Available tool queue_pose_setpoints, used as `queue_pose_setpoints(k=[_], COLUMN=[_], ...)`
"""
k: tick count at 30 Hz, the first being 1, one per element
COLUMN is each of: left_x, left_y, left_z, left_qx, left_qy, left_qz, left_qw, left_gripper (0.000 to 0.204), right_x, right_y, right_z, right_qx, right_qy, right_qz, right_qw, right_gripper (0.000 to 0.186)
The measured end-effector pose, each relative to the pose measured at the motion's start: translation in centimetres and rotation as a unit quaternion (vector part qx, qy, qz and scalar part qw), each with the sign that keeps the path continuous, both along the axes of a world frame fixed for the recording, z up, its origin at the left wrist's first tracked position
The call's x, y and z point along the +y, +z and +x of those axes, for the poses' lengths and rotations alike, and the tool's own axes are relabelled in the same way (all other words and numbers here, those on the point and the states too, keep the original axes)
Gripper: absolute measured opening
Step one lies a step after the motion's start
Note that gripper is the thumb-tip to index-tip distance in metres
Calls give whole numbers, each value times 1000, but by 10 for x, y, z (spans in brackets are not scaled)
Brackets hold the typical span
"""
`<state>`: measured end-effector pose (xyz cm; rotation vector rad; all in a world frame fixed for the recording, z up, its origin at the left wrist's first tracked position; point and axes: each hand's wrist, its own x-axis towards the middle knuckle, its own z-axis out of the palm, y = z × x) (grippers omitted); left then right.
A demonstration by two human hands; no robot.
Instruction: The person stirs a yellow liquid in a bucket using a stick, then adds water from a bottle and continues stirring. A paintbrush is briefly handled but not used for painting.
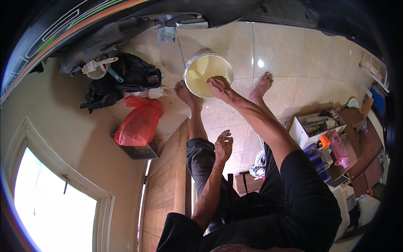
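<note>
A round pail (187,80) of pale yellow liquid stands on the tiled floor between my bare feet. My right hand (219,88) is closed over its near right rim, knuckles up. Whatever its fingers hold, if anything, is hidden beneath the hand. Nearer to me, my left hand (223,145) hangs in the air beside my left knee. Its fingers are loosely bent and apart, smeared with something whitish, and nothing shows in them.
To the left lie a red plastic bag (140,122), black bags (134,71) and a paintbrush (98,65) across a small container. A wooden panel (166,185) stands by my left leg. At right is a white box (310,128) of odds and ends. A dark vehicle-like body (277,12) spans the far side.
</note>
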<state>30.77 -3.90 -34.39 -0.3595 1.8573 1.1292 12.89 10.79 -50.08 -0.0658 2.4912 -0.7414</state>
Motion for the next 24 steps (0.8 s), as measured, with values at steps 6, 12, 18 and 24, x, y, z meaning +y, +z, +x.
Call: queue_pose_setpoints(k=[6,12,18,24], left_x=[2,3,-2,0], left_y=[5,2,-1,1], left_z=[-7,-3,1,-1], left_qx=[-14,-5,16,1], left_qy=[-8,-13,-20,1], left_qz=[-1,28,16,8], left_qw=[1000,1000,1000,1000], left_gripper=[37,39,39,37], right_x=[28,17,11,26], right_y=[-29,-92,3,18], right_z=[-15,62,-24,-25], right_qx=[252,25,117,38], right_qy=[-108,-219,-17,-65], right_qz=[-32,-367,16,71], right_qw=[961,904,993,995], right_gripper=[5,7,10,5])
